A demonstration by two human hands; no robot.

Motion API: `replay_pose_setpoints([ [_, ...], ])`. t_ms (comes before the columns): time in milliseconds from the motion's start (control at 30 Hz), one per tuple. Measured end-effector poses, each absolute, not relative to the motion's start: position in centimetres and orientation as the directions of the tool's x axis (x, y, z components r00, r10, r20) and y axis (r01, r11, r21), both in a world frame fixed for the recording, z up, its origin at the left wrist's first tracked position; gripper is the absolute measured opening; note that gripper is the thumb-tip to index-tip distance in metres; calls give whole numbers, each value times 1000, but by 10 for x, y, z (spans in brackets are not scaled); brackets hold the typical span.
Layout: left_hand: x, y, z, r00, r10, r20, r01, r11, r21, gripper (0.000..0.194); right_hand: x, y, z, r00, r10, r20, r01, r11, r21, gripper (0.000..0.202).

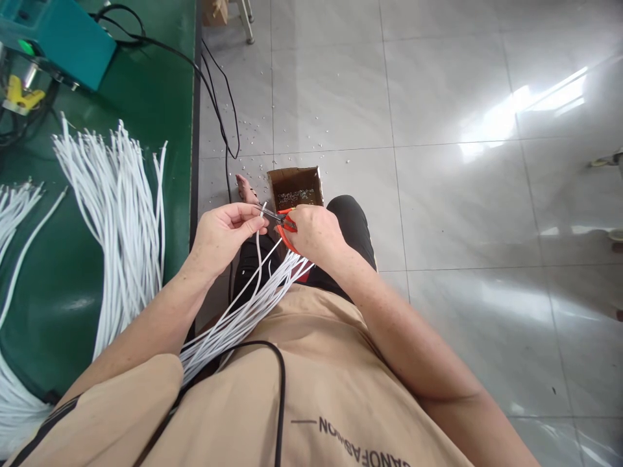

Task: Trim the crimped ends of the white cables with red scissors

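Observation:
My left hand point(232, 232) pinches the end of one white cable point(258, 256) between thumb and fingers. Closed round the handles of red-handled pliers point(288, 227) is my right hand point(316, 233), and the pliers' thin jaws point left and reach the cable end at my left fingertips. Whether the jaws are closed on the cable is too small to tell. A loose bundle of white cables point(248, 305) lies across my lap beneath both hands.
An open cardboard box point(318, 185) holding small bits stands on the tiled floor beyond my hands. The green table point(170, 97) at left bears white cable bundles point(121, 227) and a teal device point(73, 39). Black cords point(221, 123) hang over its edge.

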State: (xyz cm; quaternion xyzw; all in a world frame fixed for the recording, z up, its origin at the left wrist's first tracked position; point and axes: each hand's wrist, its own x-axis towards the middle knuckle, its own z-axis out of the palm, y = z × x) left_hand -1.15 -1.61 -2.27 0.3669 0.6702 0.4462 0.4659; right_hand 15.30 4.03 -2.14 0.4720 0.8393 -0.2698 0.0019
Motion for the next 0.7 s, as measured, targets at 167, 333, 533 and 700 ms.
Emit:
replay_pose_setpoints([
  [167, -11, -17, -21, -273, 910, -311, 119, 353, 928, 18, 153, 38, -23, -551, 802, -232, 797, 422, -433, 25],
  [333, -8, -18, -19, -321, 911, -259, 193, 330, 924, 18, 153, 36, -24, -537, 807, -245, 810, 412, -418, 28],
  [533, -9, -18, -19, -346, 911, -225, 245, 319, 915, 18, 153, 35, -30, -525, 803, -281, 814, 378, -440, 28],
  [700, -8, -17, -18, -341, 910, -235, 235, 325, 916, 16, 155, 38, -37, -447, 870, -207, 668, 171, -724, 22],
])
